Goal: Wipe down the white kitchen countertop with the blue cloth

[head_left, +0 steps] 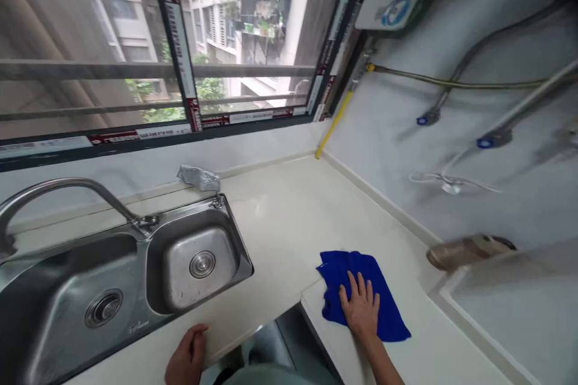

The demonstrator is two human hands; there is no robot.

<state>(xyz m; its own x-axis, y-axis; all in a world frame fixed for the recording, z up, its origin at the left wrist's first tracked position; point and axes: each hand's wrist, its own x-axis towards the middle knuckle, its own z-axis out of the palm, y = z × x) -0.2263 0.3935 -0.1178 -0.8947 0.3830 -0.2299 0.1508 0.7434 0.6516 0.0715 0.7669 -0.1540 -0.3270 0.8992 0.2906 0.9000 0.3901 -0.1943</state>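
Note:
A blue cloth [391,307] lies spread on the pale countertop [289,222], its edges slightly creased. My right hand [361,307] rests flat on top of it with the fingers apart, pressing rather than gripping. Near the front edge of the counter, beside the sink, is my left hand [186,356]. Its fingers are curled in together, and nothing shows in them. The lower part of that hand is cut off by the bottom of the view.
A steel double-bowl sink [156,277] with a curved faucet [67,183] is at left. Crumpled silvery wrapping [198,178] lies behind it. A yellow gas pipe [334,123] meets the back corner. A brownish duct [465,251] protrudes at right. The counter's inner corner has an edge.

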